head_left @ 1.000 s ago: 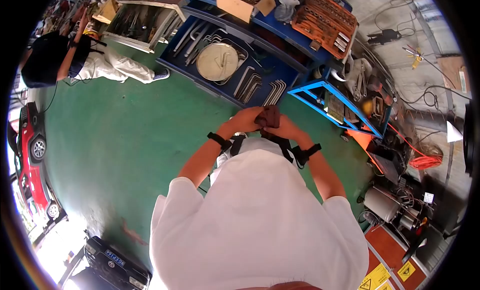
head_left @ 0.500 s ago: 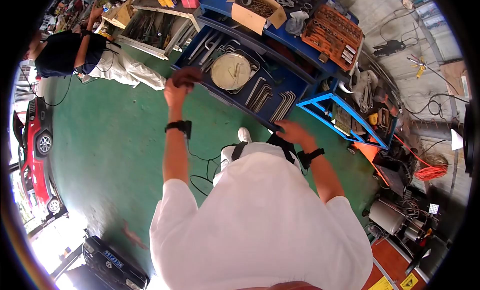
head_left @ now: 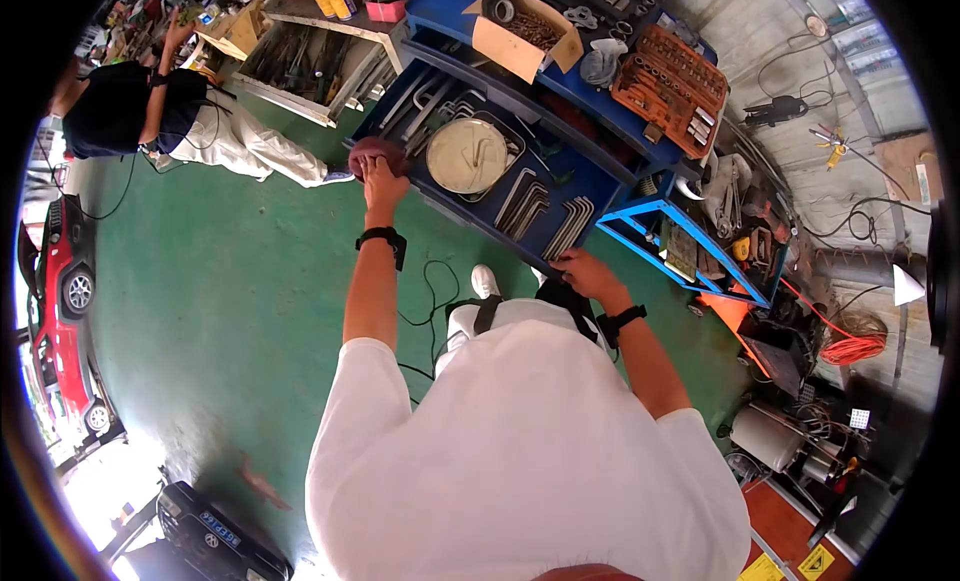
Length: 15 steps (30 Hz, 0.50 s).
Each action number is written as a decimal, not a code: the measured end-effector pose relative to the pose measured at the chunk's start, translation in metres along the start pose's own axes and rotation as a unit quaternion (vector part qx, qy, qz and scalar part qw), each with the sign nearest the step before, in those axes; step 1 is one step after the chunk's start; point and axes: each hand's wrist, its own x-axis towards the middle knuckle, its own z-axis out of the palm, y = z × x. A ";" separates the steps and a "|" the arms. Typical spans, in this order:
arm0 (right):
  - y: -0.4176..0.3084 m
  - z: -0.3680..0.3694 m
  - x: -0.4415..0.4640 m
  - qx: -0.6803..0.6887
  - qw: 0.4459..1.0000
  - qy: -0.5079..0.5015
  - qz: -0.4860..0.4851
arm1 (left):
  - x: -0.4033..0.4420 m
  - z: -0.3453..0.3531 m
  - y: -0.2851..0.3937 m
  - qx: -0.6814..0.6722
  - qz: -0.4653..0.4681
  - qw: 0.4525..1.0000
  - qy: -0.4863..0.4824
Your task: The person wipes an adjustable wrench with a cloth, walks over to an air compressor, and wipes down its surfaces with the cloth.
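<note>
The step looks like pressing a reddish cloth [head_left: 376,155], held under the left hand [head_left: 382,189], to the blue drawer [head_left: 450,209]'s left front corner, the right hand [head_left: 592,278], grip unclear, by its right; sliding along calls for even pressure.

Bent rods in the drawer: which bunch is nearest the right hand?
The rightmost bunch, beside the right hand; the next bunch lies nearer the round disc.

Maroon cloth [head_left: 382,147], dark blue drawer [head_left: 565,185]
</note>
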 end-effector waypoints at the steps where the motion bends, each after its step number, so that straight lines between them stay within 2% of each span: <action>1: 0.001 0.003 0.001 0.005 1.000 0.000 0.002 | -0.007 0.000 0.002 0.000 -0.003 1.000 -0.001; 3: 0.004 0.003 0.003 0.009 1.000 0.001 -0.001 | -0.015 -0.004 0.006 -0.058 -0.040 0.993 -0.099; 7: -0.005 0.000 -0.002 0.045 0.998 0.030 -0.013 | -0.058 0.001 0.034 -0.075 -0.017 0.994 -0.077; 10: -0.004 -0.002 0.000 0.032 0.999 0.019 -0.008 | -0.085 0.002 0.062 -0.027 0.032 0.997 -0.064; 12: -0.001 -0.004 0.001 0.019 1.000 0.007 -0.008 | -0.097 -0.001 0.076 -0.049 -0.036 0.995 -0.083; 13: -0.003 -0.005 0.000 0.022 1.000 0.003 -0.008 | -0.099 -0.004 0.077 -0.050 -0.036 0.995 -0.081; 15: -0.003 -0.008 0.003 0.021 1.000 0.003 -0.010 | -0.097 -0.006 0.077 -0.093 -0.123 0.975 -0.159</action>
